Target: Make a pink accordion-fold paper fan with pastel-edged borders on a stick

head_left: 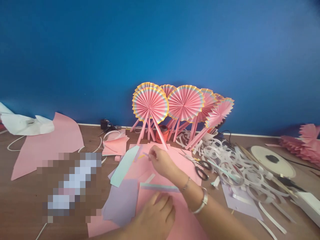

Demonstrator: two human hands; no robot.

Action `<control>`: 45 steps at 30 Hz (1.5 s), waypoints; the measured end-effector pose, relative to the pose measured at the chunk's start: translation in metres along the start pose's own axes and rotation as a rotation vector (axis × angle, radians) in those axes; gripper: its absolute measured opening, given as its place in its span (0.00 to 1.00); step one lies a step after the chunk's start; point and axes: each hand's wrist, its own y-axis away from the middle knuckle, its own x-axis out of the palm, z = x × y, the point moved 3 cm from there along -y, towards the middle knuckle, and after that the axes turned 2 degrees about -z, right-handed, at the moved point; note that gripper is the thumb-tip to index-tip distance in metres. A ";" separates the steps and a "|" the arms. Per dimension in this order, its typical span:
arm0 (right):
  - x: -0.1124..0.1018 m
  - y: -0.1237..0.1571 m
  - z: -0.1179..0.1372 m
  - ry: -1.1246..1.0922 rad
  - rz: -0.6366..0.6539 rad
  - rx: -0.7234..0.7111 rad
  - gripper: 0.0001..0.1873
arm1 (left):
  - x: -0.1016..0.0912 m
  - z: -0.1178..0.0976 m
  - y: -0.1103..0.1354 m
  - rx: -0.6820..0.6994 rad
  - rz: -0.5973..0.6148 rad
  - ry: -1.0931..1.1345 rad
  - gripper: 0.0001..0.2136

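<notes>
The left hand [157, 211] lies palm down on a pink sheet [186, 215], its fingers slightly bent and spread over the paper rather than closed around it, so the sheet is directly beneath it and reaches out past the fingers. Along the sheet's far edge runs a pale blue band [160, 187]. The right hand [161, 161] is beyond the left, above more pink paper, its fingertips drawn together; a thin lilac strip [146, 154] lies right at them, but I cannot tell whether they are clamped on it. Left of the hands, a mint piece [125, 168] and lilac paper [121, 201] lie on and beside the pink; right of the right hand rest scissors [197, 162]. A pixelated patch [75, 183] at the left hides whatever is there, along with any label. Everything sits on a brown wooden table [15, 203] against a plain blue wall [160, 40]. Pleated pink fans [185, 101] with yellow rims lean along the wall, a red tin [160, 136] behind their legs. Curled white scraps [226, 156] heap up to the right, near a pale disc [260, 155] with a dark centre. A large pink piece [47, 146] lies far left, partly under something white and crumpled [27, 125].
</notes>
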 end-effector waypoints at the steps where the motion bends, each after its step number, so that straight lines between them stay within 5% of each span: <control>1: -0.013 0.007 -0.009 -0.045 -0.007 -0.010 0.08 | -0.001 0.000 0.000 0.005 0.019 0.001 0.11; 6: -0.071 0.061 -0.063 -0.149 -0.014 0.012 0.06 | -0.005 0.001 -0.002 0.004 0.125 0.002 0.06; 9: -0.084 0.093 -0.090 -0.192 -0.004 0.071 0.06 | -0.006 0.001 -0.005 -0.008 0.109 -0.005 0.05; 19: -0.066 0.120 -0.115 -0.322 -0.038 0.062 0.06 | 0.011 -0.012 -0.041 -0.001 0.189 0.003 0.15; 27: -0.064 0.118 -0.112 -0.258 0.003 0.062 0.07 | 0.024 -0.014 -0.033 -0.041 0.156 0.049 0.17; 45: -0.061 0.119 -0.116 -0.211 0.016 0.070 0.08 | 0.013 -0.010 -0.039 -0.057 0.206 0.065 0.17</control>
